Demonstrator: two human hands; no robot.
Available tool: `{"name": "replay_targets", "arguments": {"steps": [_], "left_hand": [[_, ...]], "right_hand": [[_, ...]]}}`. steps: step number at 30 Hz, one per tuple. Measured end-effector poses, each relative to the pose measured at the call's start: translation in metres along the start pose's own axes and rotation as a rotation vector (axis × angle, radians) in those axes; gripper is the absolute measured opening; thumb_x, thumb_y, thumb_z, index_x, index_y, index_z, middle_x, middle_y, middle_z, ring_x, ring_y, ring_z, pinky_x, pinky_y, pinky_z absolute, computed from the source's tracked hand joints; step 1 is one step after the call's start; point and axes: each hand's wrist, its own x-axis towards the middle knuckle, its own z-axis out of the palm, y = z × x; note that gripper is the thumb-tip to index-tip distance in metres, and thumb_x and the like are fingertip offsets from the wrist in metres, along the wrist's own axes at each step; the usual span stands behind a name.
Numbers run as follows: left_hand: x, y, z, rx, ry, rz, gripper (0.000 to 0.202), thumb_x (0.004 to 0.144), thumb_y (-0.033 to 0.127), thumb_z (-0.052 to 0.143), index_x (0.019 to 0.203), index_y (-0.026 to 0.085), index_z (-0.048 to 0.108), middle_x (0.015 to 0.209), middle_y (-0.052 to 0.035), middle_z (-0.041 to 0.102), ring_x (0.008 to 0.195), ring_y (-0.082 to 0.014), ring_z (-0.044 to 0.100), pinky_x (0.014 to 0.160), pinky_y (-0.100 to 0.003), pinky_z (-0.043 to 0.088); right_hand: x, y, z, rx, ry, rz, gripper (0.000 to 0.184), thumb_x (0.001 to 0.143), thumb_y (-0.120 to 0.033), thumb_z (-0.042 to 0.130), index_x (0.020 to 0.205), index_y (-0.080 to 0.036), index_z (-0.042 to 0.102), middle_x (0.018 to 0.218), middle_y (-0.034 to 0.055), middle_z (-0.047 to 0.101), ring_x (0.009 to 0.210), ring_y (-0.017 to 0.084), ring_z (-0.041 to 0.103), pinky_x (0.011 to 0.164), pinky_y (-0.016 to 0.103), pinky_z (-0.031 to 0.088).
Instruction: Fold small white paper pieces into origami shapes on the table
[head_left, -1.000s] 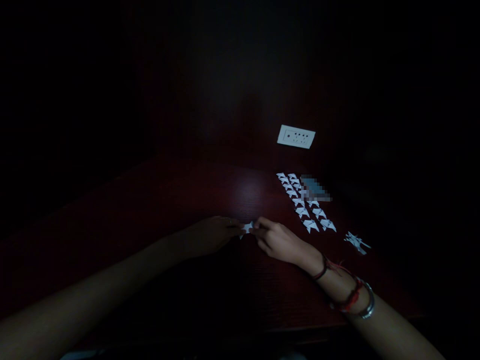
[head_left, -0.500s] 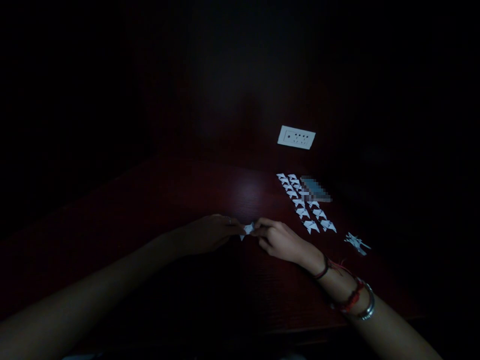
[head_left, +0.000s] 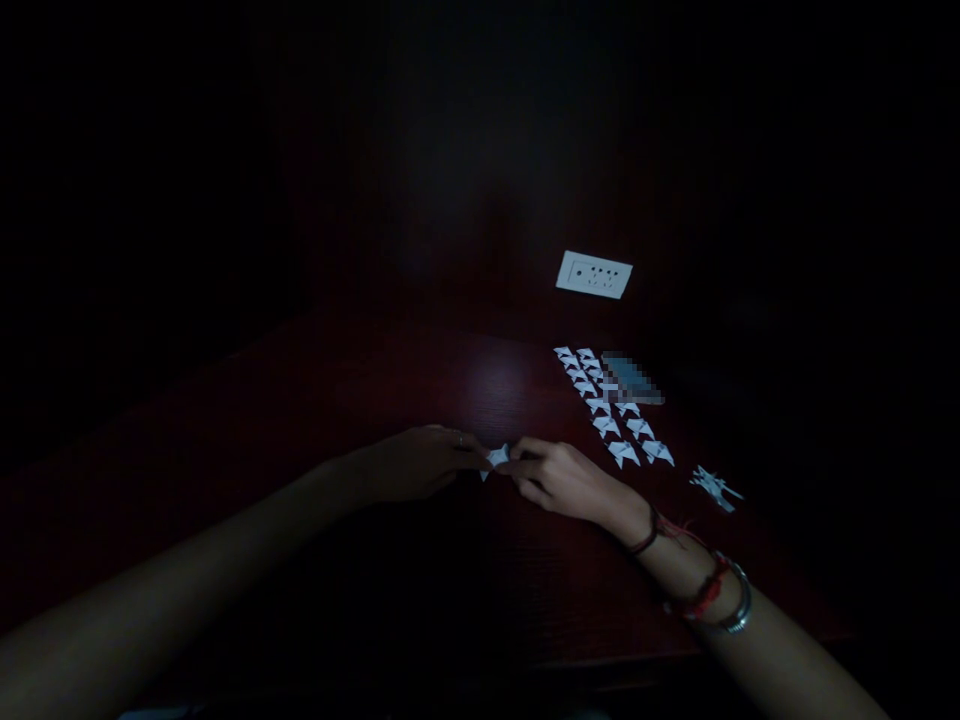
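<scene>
Between my two hands, low over the dark red table (head_left: pixel 375 370), is a small piece of folded white paper (head_left: pixel 496 459) with pointed corners. My left hand (head_left: pixel 427 463), a ring on one finger, pinches its left side. From the right, the fingers of my right hand (head_left: pixel 562 482) are closed on its other side. Fingertips cover part of the paper, so its full shape is hidden. To the right lie two slanting rows of similar folded white paper pieces (head_left: pixel 622 454).
Beside the rows sits a flat bluish rectangle (head_left: pixel 634 376), blurred out. A small heap of thin paper strips (head_left: pixel 715 488) lies farther right. On the wall behind is a white power socket (head_left: pixel 594 275). The surroundings are very dark.
Very little differs. Both hands keep hold of the folded paper, and the fingers of my right hand have shifted slightly on it.
</scene>
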Motion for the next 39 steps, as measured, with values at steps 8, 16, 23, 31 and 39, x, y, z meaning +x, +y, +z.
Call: {"name": "replay_targets", "arguments": {"steps": [8, 16, 23, 31, 39], "left_hand": [[0.0034, 0.0022, -0.0003, -0.018, 0.004, -0.019, 0.038, 0.078, 0.011, 0.041, 0.111, 0.030, 0.046, 0.108, 0.0015, 0.052, 0.095, -0.0147, 0.049, 0.083, -0.027, 0.034], [0.0016, 0.0044, -0.0007, -0.010, 0.014, 0.005, 0.038, 0.078, 0.011, 0.040, 0.111, 0.030, 0.046, 0.112, 0.0006, 0.049, 0.098, -0.0156, 0.047, 0.085, -0.029, 0.033], [0.0022, 0.0054, -0.0007, -0.029, 0.028, -0.015, 0.040, 0.076, 0.007, 0.041, 0.109, 0.029, 0.048, 0.111, 0.0007, 0.050, 0.098, -0.0150, 0.047, 0.084, -0.028, 0.034], [0.0013, 0.0018, 0.0027, -0.033, 0.016, -0.016, 0.042, 0.076, 0.008, 0.041, 0.112, 0.030, 0.045, 0.112, 0.0012, 0.049, 0.099, -0.0156, 0.047, 0.085, -0.029, 0.034], [0.0005, 0.0034, -0.0015, -0.040, -0.019, -0.015, 0.042, 0.077, 0.007, 0.039, 0.113, 0.029, 0.044, 0.114, 0.0003, 0.047, 0.100, -0.0154, 0.045, 0.086, -0.030, 0.033]], "right_hand": [[-0.0007, 0.0008, -0.0015, 0.025, 0.006, 0.001, 0.028, 0.077, -0.015, 0.040, 0.100, -0.018, 0.056, 0.097, 0.0050, 0.052, 0.081, 0.012, 0.052, 0.073, 0.025, 0.041], [-0.0004, 0.0024, 0.0001, 0.057, 0.021, 0.009, 0.029, 0.077, -0.015, 0.041, 0.103, -0.019, 0.055, 0.098, 0.0043, 0.052, 0.083, 0.012, 0.052, 0.075, 0.025, 0.041], [0.0009, 0.0009, -0.0020, 0.042, 0.009, 0.011, 0.025, 0.078, -0.015, 0.040, 0.093, -0.015, 0.058, 0.098, 0.0052, 0.054, 0.085, 0.013, 0.053, 0.077, 0.025, 0.041], [-0.0011, 0.0010, 0.0005, 0.041, 0.046, 0.000, 0.026, 0.077, -0.015, 0.040, 0.097, -0.015, 0.057, 0.098, 0.0054, 0.054, 0.084, 0.012, 0.053, 0.076, 0.025, 0.041], [-0.0010, 0.0014, -0.0004, 0.017, 0.029, -0.005, 0.024, 0.077, -0.016, 0.040, 0.091, -0.014, 0.059, 0.092, 0.0060, 0.055, 0.080, 0.013, 0.053, 0.072, 0.025, 0.042]]}}
